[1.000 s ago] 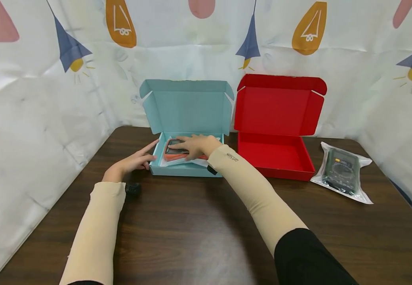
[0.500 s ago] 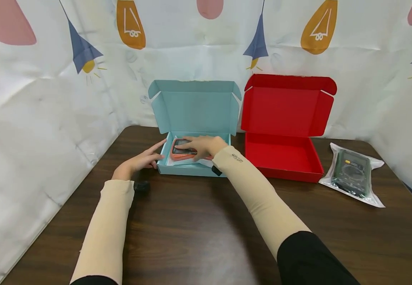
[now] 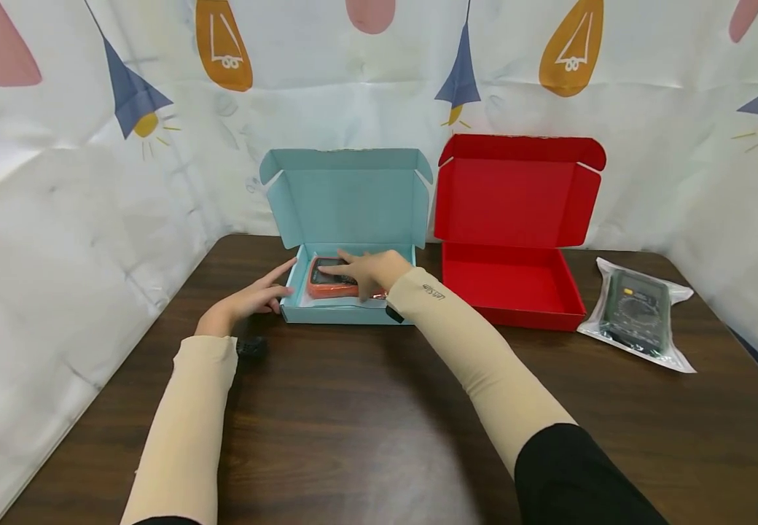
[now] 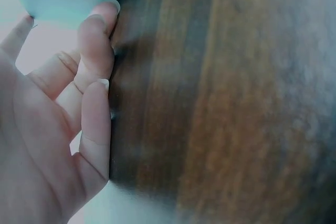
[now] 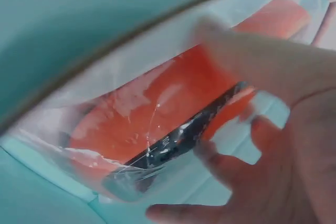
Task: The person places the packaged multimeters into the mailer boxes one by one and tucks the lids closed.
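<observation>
An orange-and-black multimeter (image 3: 330, 290) in a clear plastic bag lies inside the open light blue box (image 3: 346, 316). Over it my right hand (image 3: 374, 271) reaches in from the right, fingers spread and touching the bagged meter. In the right wrist view the thumb is blurred against the orange casing (image 5: 152, 103), and the other fingers lie along its far side without closing round it. My left hand (image 3: 246, 302) rests at the box's left side, index finger extended to the rim. In the left wrist view its other fingers (image 4: 96, 45) bend loosely near the tabletop.
To the right stands an open red box (image 3: 510, 317) with its lid upright. Beyond it a dark multimeter in a clear bag (image 3: 636, 313) lies on the brown table (image 3: 326, 423). A patterned white cloth (image 3: 353, 87) hangs behind and at the sides.
The head view shifts slightly sideways and back. My right hand's fingers shift a little over the bagged multimeter, uncovering more of its front. My left hand stays at the box's left side.
</observation>
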Available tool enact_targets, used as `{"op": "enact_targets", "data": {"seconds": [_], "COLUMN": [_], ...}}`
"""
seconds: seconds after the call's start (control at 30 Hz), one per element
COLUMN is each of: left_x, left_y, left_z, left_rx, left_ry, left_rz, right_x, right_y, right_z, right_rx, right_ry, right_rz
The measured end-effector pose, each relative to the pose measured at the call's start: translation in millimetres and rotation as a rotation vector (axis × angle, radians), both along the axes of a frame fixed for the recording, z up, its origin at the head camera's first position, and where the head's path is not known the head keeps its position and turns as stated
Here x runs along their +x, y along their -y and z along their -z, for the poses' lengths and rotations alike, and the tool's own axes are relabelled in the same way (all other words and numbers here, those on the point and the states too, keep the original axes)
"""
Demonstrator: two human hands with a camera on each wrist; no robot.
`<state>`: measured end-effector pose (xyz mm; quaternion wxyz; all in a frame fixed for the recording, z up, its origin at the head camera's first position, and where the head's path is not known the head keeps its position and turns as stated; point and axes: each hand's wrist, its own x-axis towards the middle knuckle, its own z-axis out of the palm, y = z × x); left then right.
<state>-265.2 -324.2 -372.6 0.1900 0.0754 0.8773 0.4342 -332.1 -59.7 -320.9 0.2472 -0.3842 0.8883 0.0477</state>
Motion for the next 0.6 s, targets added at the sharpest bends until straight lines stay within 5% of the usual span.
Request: {"op": "enact_targets", "data": {"seconds": [0.23,0.6], "left_x": [-2.1,-1.9], "left_y": [0.8,1.5], "left_z": [0.5,3.6], "left_rx": [0.004,0.009], "left_ry": [-0.002,-0.015], "left_rz": [-0.004,0.002], "right_x": [-3.9,-4.0], "right_y": [-5,-13], "right_z": [3.5,11.4], "right_rx": [-0.044,-0.171], "right_ry": [0.047,0.052], "right_rz": [0.046,0.005]}}
